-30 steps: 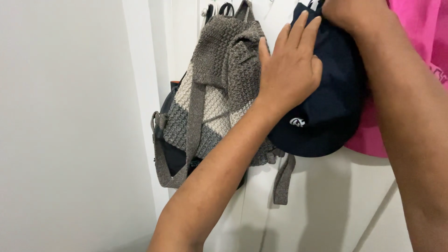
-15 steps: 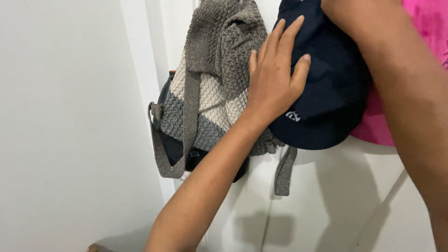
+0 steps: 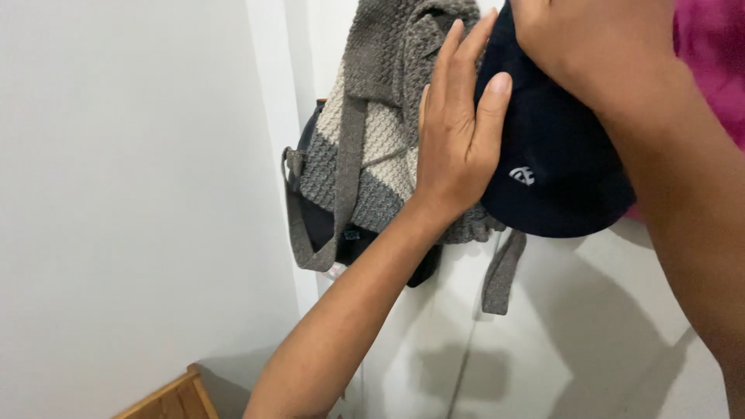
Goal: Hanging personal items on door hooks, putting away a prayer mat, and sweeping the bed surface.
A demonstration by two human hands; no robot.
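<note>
A: Since 1 s ago, left hand slid off the cap crown toward its left edge; view dropped, wooden corner now shows.

B: Hand state?

A: Fingers flat, together, pressed where dark navy fabric cap meets grey-and-cream knitted backpack, prob. steadying both. Right hand is on cap top, grip cut off, can't tell.

B: Cap location?

A: Hanging against white door, btwn backpack & pink garment.

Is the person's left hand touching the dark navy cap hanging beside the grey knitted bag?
Touching. The head view shows the left hand laid flat against the dark navy cap, fingertips and thumb overlapping its left edge, with the grey knitted bag directly behind the palm.
</note>
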